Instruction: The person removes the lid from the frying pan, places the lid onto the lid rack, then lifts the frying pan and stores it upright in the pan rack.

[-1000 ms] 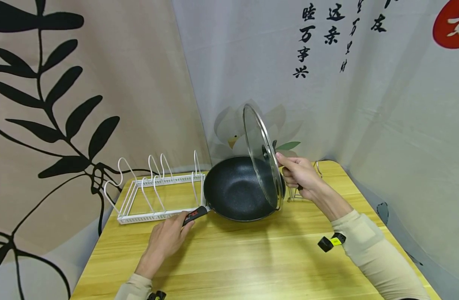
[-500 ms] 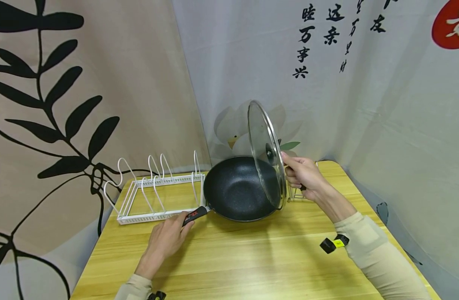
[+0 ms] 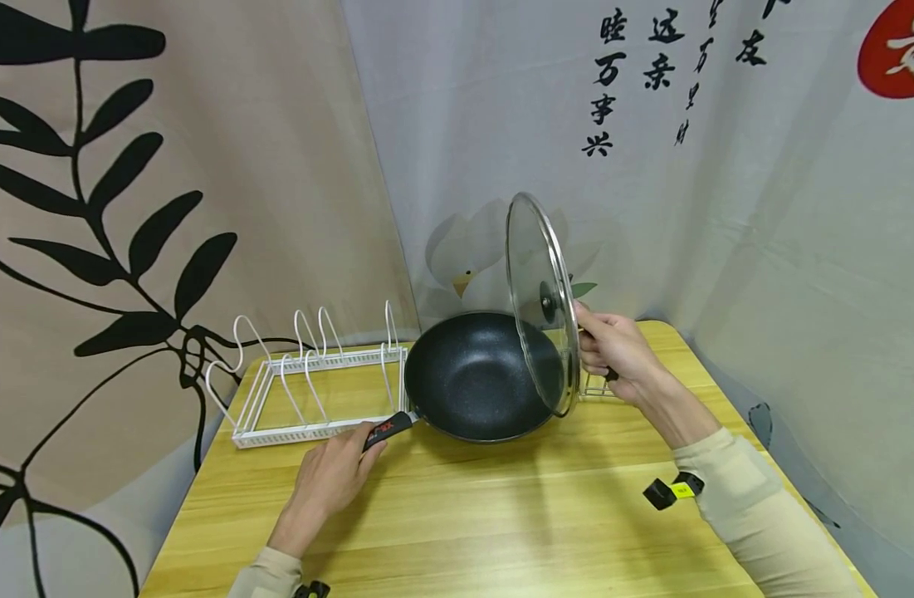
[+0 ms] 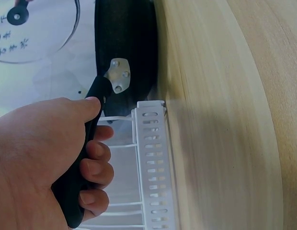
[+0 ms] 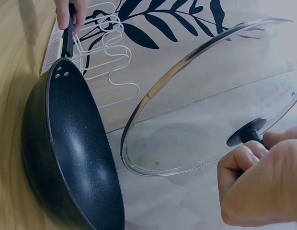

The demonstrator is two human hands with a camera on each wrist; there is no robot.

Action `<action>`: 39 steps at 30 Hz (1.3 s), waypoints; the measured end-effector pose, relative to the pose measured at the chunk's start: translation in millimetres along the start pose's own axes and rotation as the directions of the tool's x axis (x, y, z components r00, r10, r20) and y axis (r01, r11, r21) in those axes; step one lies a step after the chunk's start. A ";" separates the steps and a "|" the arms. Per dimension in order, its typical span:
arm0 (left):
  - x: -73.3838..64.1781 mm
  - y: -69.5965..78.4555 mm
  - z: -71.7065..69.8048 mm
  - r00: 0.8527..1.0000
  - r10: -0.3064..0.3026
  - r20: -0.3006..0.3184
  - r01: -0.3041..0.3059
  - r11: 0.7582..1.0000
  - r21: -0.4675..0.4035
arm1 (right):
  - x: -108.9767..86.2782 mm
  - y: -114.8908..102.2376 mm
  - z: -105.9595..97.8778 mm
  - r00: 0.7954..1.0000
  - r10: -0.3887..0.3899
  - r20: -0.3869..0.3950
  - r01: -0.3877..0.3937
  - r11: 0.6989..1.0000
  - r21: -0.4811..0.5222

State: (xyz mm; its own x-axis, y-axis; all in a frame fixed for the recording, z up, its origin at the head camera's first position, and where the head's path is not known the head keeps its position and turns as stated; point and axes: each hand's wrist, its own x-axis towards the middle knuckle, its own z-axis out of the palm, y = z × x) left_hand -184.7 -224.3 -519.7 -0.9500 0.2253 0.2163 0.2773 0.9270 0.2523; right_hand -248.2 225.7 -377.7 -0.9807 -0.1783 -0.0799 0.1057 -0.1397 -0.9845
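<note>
A black wok (image 3: 475, 382) stands on the wooden table, its inside bare and speckled. My left hand (image 3: 333, 473) grips its black handle (image 3: 388, 430); in the left wrist view the fingers (image 4: 97, 171) curl round that handle below the riveted metal bracket (image 4: 119, 75). My right hand (image 3: 617, 353) holds a round glass lid (image 3: 535, 274) by its black knob (image 5: 249, 132). The lid stands nearly upright, metal rim toward the left, and overlaps the wok's right side in the head view. In the right wrist view a gap shows between lid and wok (image 5: 79, 143).
A white wire rack (image 3: 318, 430) with upright loops stands left of the wok, close to its handle. Behind the lid and right hand, a small metal wire stand (image 3: 597, 389) is partly hidden. Printed curtains (image 3: 471, 124) hang behind the table (image 3: 457, 515).
My right hand has moved the lid to the right and slightly up, turning it a little more upright. The left hand and the wok have stayed in place.
</note>
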 end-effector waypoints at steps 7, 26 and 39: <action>0.1 -0.6 -0.1 1.000 -0.001 0.005 0.001 1.000 -0.002 | -3.9 -3.4 -2.4 1.000 0.000 -0.030 0.000 1.000 0.006; -0.1 -0.9 -0.1 1.000 0.006 -0.001 -0.006 1.000 -0.002 | -14.4 -8.7 -12.0 0.998 0.006 -0.056 -0.005 1.000 0.015; -0.4 0.2 -1.9 1.000 -0.003 0.006 0.003 1.000 -0.013 | -19.9 -16.0 -18.7 0.997 -0.002 -0.078 0.007 0.997 0.072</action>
State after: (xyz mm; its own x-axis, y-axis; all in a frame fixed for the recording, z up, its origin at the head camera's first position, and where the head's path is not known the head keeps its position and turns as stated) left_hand -184.0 -224.8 -518.0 -0.9516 0.2244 0.2101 0.2764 0.9237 0.2652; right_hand -233.5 249.7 -363.3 -0.9907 -0.1018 -0.0900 0.1099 -0.2104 -0.9714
